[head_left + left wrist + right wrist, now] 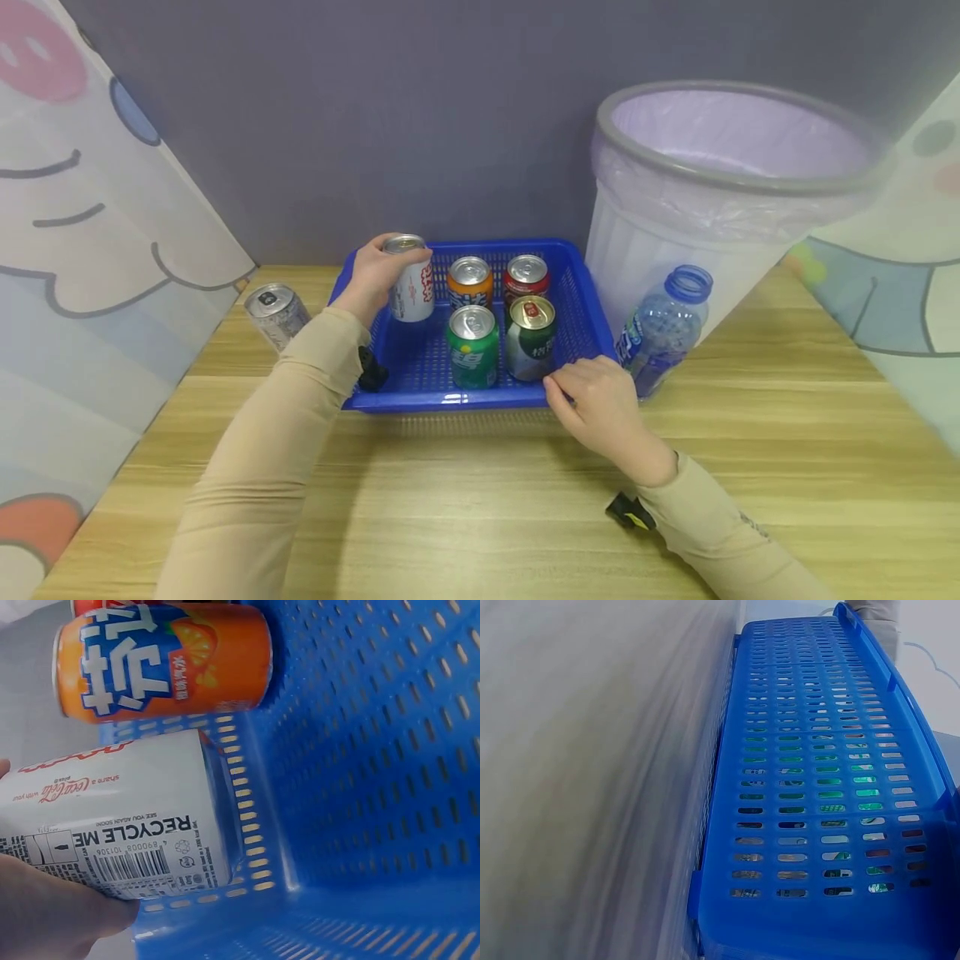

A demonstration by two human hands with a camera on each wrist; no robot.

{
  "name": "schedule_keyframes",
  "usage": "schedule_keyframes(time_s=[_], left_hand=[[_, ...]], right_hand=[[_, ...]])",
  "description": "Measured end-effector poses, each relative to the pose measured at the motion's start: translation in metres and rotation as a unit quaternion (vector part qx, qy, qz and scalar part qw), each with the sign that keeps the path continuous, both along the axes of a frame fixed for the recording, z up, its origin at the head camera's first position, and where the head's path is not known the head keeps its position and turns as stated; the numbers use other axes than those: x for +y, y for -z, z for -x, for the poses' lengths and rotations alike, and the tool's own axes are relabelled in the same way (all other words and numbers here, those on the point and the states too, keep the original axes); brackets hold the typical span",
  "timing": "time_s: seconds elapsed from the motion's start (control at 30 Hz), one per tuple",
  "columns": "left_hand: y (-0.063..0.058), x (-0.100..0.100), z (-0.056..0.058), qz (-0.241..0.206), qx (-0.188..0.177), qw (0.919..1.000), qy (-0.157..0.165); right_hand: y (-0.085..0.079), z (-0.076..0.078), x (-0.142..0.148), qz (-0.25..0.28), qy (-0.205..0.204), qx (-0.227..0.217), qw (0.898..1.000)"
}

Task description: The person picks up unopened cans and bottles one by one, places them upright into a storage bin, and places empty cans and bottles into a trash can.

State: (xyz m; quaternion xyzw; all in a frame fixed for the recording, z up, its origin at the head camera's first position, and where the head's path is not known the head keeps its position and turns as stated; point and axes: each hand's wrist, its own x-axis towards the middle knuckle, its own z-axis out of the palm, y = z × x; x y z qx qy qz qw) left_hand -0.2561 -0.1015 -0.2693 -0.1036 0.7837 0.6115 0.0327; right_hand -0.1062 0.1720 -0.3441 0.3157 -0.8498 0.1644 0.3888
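Observation:
My left hand [369, 282] grips a white Coca-Cola can [415, 293] around its upper part, at the back left inside the blue plastic basket [420, 402]. In the left wrist view the can's printed side [127, 817] faces the camera, its base close to the basket's slotted wall. Beside it stand an orange soda can [470, 287] and a red can [525, 282]. A green Sprite can [474, 357] and a dark green can with a gold top [531, 348] stand in front of those. My right hand [600, 408] holds the basket's front right corner, fingers curled over the rim.
A silvery can [276, 312] stands on the wooden table [450, 517], left of the basket. To the right are a clear plastic bottle with a blue neck [663, 329] and a tall white bin [660, 242] with a liner. A grey wall [360, 125] rises behind.

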Motion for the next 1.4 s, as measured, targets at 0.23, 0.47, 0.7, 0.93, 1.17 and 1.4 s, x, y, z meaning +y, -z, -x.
schedule_keyframes(time_s=[0.23, 0.47, 0.7, 0.93, 1.17, 1.4], left_hand=[[0.009, -0.002, 0.001, 0.014, -0.003, 0.9999, 0.005], [0.012, -0.004, 0.003, 0.019, -0.005, 0.9998, 0.005], [0.012, -0.003, 0.003, 0.029, -0.006, 0.9995, 0.014], [0.015, -0.003, 0.004, 0.038, -0.024, 0.9984, 0.034], [0.017, -0.003, 0.003, 0.044, -0.038, 0.9970, 0.050], [0.019, -0.004, 0.004, 0.053, -0.038, 0.9963, 0.056]], right_hand=[[0.002, -0.001, 0.000, 0.005, -0.002, -0.006, 1.000], [0.002, 0.000, 0.001, 0.006, -0.007, -0.006, 1.000], [-0.001, 0.000, 0.002, 0.004, -0.003, -0.010, 1.000], [0.001, 0.000, 0.003, 0.006, -0.003, -0.009, 1.000], [0.003, 0.001, 0.002, 0.006, -0.004, -0.007, 1.000], [0.003, 0.003, 0.002, 0.007, -0.007, -0.006, 1.000]])
